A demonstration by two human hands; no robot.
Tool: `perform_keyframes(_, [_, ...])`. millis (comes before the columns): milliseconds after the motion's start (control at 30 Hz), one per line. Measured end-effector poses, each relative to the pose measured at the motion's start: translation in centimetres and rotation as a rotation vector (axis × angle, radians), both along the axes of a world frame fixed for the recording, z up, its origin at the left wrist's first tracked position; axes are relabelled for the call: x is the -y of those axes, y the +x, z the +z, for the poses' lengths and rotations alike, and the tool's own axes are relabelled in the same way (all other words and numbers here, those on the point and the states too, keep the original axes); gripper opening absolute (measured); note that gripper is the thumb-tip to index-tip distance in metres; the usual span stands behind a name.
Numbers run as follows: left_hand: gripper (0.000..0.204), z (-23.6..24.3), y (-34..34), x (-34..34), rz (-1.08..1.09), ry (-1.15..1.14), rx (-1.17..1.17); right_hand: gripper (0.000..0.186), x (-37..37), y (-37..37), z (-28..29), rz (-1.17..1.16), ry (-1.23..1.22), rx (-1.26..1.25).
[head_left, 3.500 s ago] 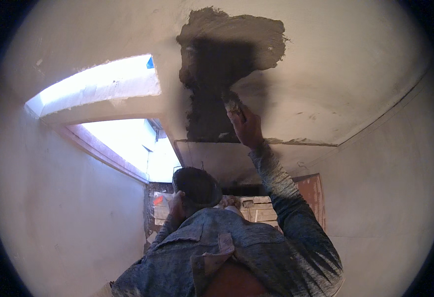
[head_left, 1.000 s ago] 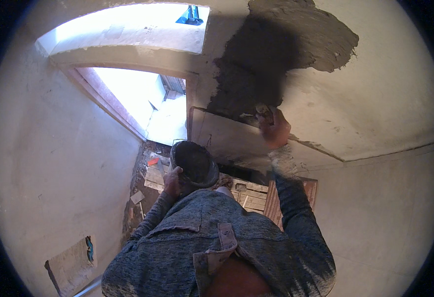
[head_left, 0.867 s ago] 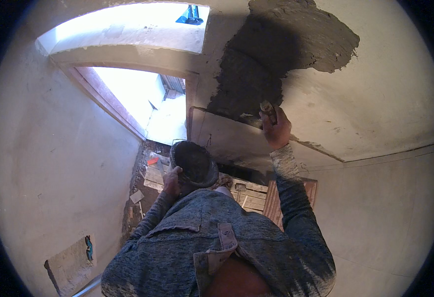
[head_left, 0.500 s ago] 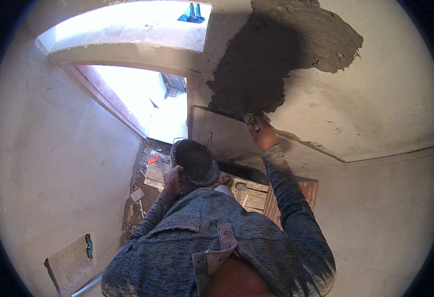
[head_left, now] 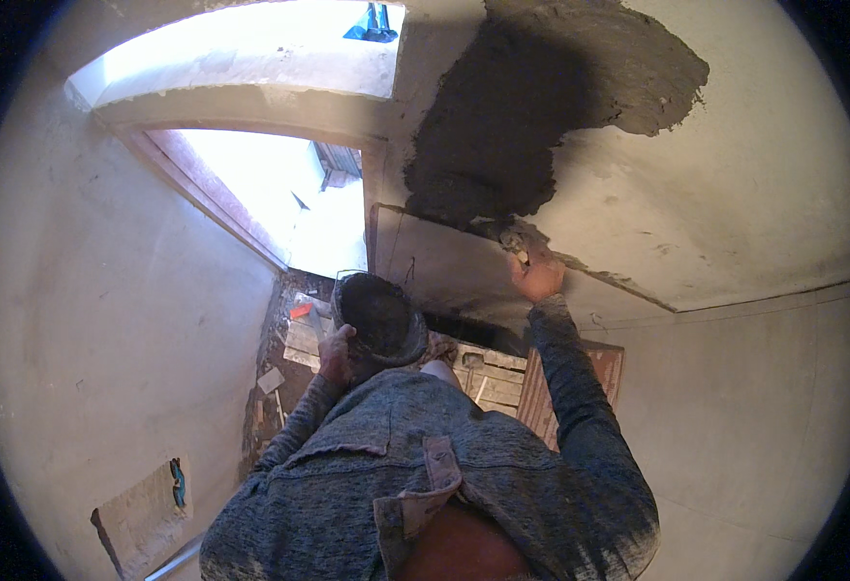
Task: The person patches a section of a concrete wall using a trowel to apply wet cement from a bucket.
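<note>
Closest to the camera is the person's speckled grey shirt (head_left: 338, 455), just behind the bucket. The left hand (head_left: 337, 353) is curled on the near left side of the dark bucket (head_left: 411, 349), its thumb at the rim and the other fingers mostly hidden. Dark wet mortar (head_left: 376, 310) lies inside the bucket, its mouth tilted toward me.

Out beyond the bucket and to its right, the right hand (head_left: 539, 275) is closed around the handle of a mortar-smeared trowel (head_left: 510, 238); I can't make out the blade's shape. The trowel is against the pale wall (head_left: 725, 213), at a rough edge just below a broad dark mortar patch (head_left: 488, 126). That patch spreads above and to the right of the bucket.

Farther down, past the bucket's right side, are wooden boards (head_left: 497, 382) and a reddish panel (head_left: 580, 382); a small orange-red object (head_left: 300, 312) lies to its left. Farthest off, beyond the bucket's left, a bright doorway (head_left: 299, 208) stands under an arched opening (head_left: 250, 53), with something blue (head_left: 370, 27) in it.
</note>
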State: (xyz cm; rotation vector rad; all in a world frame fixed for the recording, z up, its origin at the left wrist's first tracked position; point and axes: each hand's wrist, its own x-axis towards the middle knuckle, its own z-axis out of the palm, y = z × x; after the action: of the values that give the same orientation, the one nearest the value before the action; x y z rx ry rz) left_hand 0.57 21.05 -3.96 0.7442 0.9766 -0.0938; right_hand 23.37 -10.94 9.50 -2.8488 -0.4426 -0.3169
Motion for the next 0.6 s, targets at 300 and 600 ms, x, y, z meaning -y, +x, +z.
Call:
perform_keyframes(300, [0.021,-1.9,0.7,-0.2,-0.012,0.021,-0.003,0.044,2.4,0.5,-3.3,0.145,-0.056,0.162])
perform_keyframes(600, [0.03,0.6,1.8,0.4,-0.036,0.043,-0.048,0.045,2.5,0.2,-4.4,0.139,-0.058,0.254])
